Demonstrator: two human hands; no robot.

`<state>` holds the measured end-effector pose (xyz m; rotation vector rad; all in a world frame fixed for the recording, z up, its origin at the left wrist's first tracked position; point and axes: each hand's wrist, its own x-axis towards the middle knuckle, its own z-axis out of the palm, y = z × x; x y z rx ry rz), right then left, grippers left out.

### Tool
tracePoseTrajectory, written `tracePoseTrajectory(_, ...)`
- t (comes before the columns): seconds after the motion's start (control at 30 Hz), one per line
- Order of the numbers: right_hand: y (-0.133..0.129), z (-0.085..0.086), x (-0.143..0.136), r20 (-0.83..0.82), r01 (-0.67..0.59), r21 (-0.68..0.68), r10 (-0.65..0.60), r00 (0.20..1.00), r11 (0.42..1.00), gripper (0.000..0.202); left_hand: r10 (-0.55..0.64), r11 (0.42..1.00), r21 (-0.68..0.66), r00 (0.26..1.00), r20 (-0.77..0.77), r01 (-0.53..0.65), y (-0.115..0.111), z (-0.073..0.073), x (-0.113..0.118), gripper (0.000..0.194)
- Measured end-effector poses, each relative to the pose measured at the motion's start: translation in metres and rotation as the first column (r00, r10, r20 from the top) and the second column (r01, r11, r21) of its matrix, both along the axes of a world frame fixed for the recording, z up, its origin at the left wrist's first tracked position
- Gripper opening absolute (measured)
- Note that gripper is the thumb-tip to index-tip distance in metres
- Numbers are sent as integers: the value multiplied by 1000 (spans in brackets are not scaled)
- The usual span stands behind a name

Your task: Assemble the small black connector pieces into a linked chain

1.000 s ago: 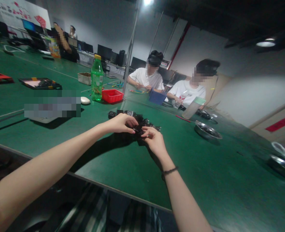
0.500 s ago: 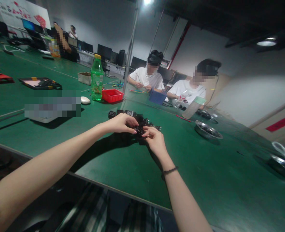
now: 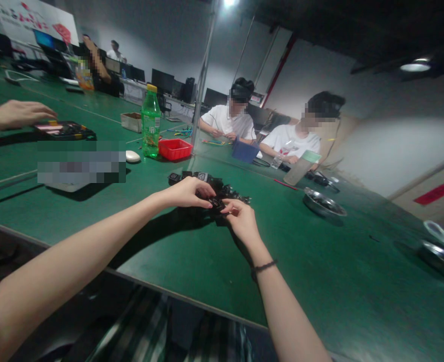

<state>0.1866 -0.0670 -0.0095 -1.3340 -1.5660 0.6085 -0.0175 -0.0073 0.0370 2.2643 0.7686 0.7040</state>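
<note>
Pinching small black parts [image 3: 218,193] with both hands.

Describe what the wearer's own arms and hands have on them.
Both forearms are bare, with no sleeves in view. The right wrist carries a thin dark band. The left hand and right hand wear no gloves; no rings or watch show. Nail details are too small to tell.

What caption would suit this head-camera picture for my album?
Both hands, left hand and right hand, pinch small black parts from a pile on a green table.
</note>
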Motion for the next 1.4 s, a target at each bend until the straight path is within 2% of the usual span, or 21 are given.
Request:
tracePoseTrajectory(0.7,-2,4,-3,-8,-2,1,2,1000,1000,15,8,1000,14,1000,-11,-8,1,0,-1,42)
tracePoseTrajectory(1.4,0,1,-3,16,-13,37,13,1000,999,19,33,999,18,999,-28,-32,-3,2,0,39)
